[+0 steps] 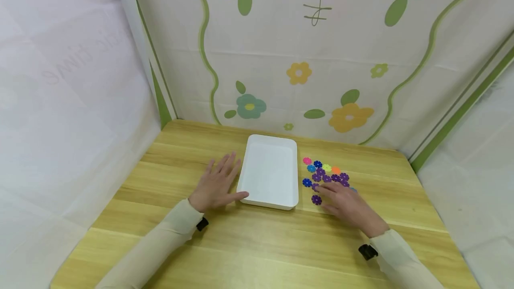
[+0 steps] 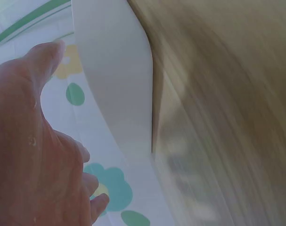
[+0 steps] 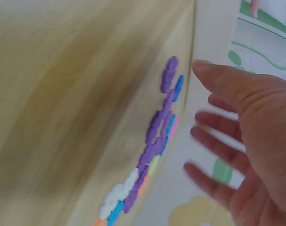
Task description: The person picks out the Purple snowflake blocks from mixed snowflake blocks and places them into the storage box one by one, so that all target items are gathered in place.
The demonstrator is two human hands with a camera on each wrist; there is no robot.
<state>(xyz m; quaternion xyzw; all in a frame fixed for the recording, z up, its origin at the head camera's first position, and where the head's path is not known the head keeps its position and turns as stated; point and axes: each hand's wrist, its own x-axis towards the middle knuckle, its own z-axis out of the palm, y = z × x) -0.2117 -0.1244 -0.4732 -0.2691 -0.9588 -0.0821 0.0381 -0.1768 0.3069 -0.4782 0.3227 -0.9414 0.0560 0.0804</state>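
Observation:
A shallow white tray [image 1: 269,173] lies on the table. My left hand [image 1: 218,186] is spread at the tray's left side, its thumb over the near left corner; the left wrist view has this hand [image 2: 25,132] beside the tray's tall side wall [image 2: 114,70]. To the right of the tray lie flower-shaped plastic discs, mostly purple [image 1: 316,200], with blue [image 1: 307,182], pink [image 1: 307,161], yellow [image 1: 327,168] and orange [image 1: 336,170] ones. My right hand [image 1: 347,204] hovers over their near side, hiding some. In the right wrist view its fingers are apart, with white discs [image 3: 119,193] also showing.
The wooden table [image 1: 249,244] ends at the back against a flower-printed cloth [image 1: 265,48]. White cloth [image 1: 72,101] hangs at the left, and more at the right [image 1: 482,164]. A black strap piece [image 1: 367,252] sits at my right wrist.

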